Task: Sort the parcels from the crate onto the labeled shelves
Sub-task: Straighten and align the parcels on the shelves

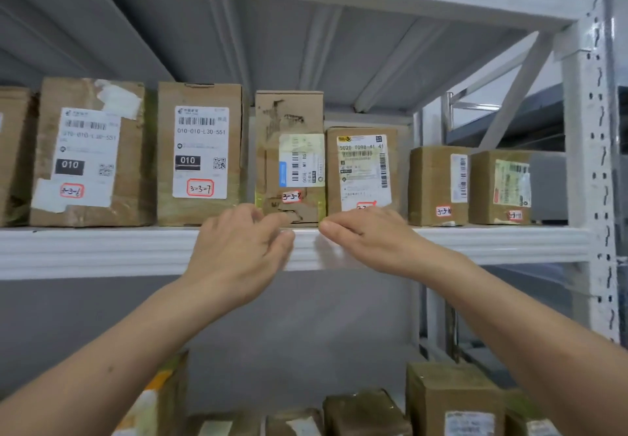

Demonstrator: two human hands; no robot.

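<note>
A tall brown parcel marked 3-3-8 [289,119] stands upright on the white shelf [102,248], between the parcel marked 3-3-7 [198,153] and a shorter parcel with a yellow-edged label [362,170]. My left hand [238,248] is at its lower left corner, fingers loosely bent and touching the front of the box. At the lower right corner, my right hand [367,235] has its fingertips pointing left along the shelf edge. Neither hand wraps around the parcel. My right hand partly hides the red-framed tag of the shorter parcel.
More labelled parcels line the shelf: 3-3-6 [88,150] at the left, 3-3-10 [438,184] and 3-3-11 [499,187] at the right. A white perforated upright [591,163] bounds the right side. Several parcels [452,398] sit on the shelf below.
</note>
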